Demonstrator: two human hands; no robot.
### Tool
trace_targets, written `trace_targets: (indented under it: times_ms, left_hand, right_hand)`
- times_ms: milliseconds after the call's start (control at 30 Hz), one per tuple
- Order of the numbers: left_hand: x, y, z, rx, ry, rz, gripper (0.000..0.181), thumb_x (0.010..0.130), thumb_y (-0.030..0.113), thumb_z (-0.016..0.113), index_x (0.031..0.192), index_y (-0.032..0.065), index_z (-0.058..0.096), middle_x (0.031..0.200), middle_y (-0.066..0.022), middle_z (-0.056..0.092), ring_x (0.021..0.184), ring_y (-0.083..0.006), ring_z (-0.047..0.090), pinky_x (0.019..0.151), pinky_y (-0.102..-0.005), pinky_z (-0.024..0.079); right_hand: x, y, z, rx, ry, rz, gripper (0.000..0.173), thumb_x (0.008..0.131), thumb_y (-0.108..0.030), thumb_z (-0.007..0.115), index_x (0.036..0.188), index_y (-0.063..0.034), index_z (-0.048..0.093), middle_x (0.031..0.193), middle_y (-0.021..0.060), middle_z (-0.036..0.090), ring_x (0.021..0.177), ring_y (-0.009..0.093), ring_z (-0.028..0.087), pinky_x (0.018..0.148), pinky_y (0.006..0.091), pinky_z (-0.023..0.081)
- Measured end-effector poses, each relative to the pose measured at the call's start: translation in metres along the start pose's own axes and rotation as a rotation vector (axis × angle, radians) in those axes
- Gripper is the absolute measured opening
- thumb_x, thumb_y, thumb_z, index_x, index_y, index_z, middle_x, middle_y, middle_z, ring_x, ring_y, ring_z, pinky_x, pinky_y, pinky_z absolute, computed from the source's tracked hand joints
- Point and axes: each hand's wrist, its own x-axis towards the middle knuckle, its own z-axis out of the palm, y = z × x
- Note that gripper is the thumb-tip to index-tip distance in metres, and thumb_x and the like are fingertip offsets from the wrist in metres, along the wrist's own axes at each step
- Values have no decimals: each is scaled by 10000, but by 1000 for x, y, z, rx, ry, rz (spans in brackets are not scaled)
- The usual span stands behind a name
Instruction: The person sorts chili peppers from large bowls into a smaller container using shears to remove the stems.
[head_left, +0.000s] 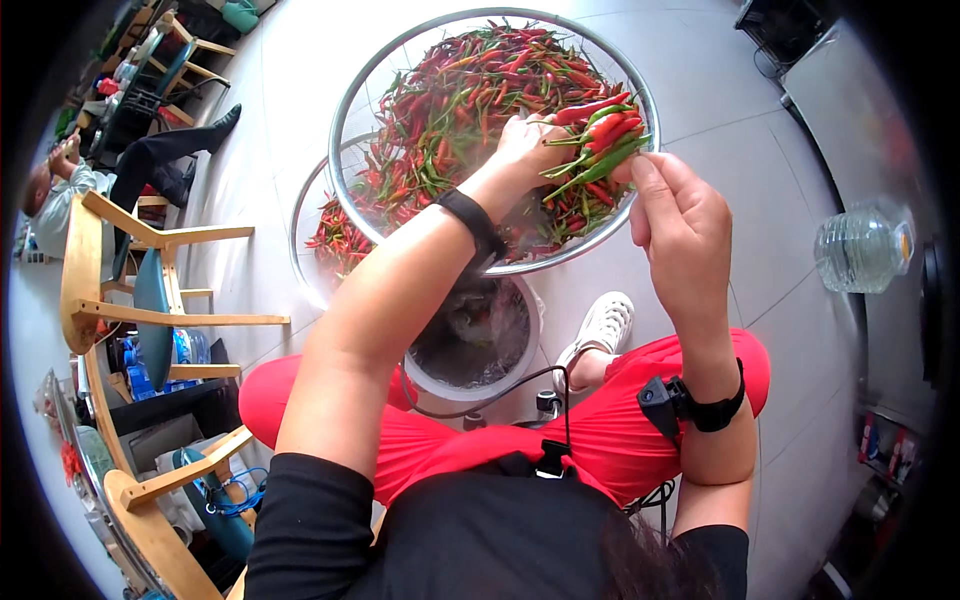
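Observation:
A large round metal-rimmed mesh sieve (351, 66) is heaped with red and green chili peppers (480, 97). Over its right side, a bunch of chili peppers (611, 135) lies fanned out between my two hands, stems pointing left. My left hand (536, 150) reaches in from the left, its fingers partly hidden behind the bunch; whether it grips them is unclear. My right hand (675, 195) pinches thumb and forefinger together at the lower right of the bunch, by the tip of a green pepper. What lies between those fingertips is too small to tell.
A second round sieve (295, 225) with chilies sits lower left, partly beneath the first. Between my knees is a lined bucket (534, 330). A large plastic bottle (859, 247) stands right. Wooden chairs (165, 232) and a seated person (67, 187) are at left. A cable hangs before me.

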Motion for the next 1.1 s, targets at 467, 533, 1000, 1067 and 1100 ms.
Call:
trace_targets:
  times_ms: [467,533,1000,1067,1100]
  left_hand:
    - [-48,37,-62,-1246,555,-570,321,1011,160,646,1270,-23,597,1147,-122,725,1061,-202,688,860,-320,557]
    - [-80,36,-88,-1482,580,-705,369,1011,181,664,1312,-14,576,1159,-135,719,1052,-184,699,901,-297,577]
    - [-173,73,-133,-1624,507,-810,233,998,147,673,1206,43,688,1068,-98,746,897,-126,718,811,-249,586]
    - [-174,72,-133,-1628,500,-817,234,994,147,677,1204,43,689,1068,-98,745,896,-127,717,812,-259,588]
    - [-176,72,-132,-1633,497,-827,235,992,146,679,1202,43,689,1068,-99,745,896,-127,717,812,-264,590]
  right_hand:
    - [-11,1,9,53,-72,-91,258,1046,-183,561,977,11,717,560,-35,464,515,33,409,477,246,304]
    - [-12,5,15,-29,-160,-108,252,1041,-176,569,964,12,718,559,-30,472,519,35,429,482,253,325]
    - [-31,0,42,-168,-439,-72,222,1004,-165,580,951,30,672,739,233,645,665,374,664,605,412,489]
    - [-31,6,44,-159,-418,-121,212,1014,-151,585,982,20,706,618,87,539,564,166,521,527,328,408]
    - [-31,8,46,-151,-411,-144,210,1019,-145,588,997,15,722,557,14,486,513,62,449,488,286,368]
